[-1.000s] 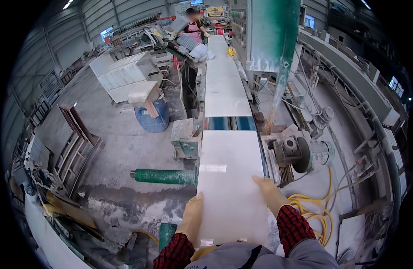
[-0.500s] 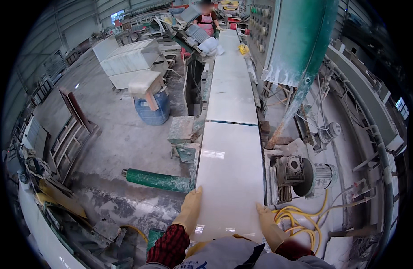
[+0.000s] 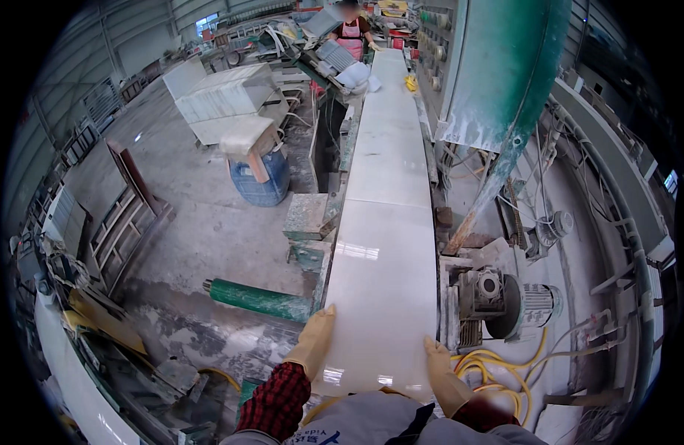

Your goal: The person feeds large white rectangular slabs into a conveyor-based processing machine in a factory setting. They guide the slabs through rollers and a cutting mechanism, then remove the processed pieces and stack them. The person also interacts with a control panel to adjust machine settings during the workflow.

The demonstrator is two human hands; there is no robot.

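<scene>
**Slab Draws In Toward Me**

My view tips down and forward along the line. The white slab [image 3: 383, 297] now fills more of the middle, its near edge at six o'clock closer to my chest. My left hand [image 3: 312, 341] slides from the near end up onto the slab's left edge at seven o'clock. My right hand [image 3: 440, 374] drops back from the surface to the right corner at five o'clock.
</scene>
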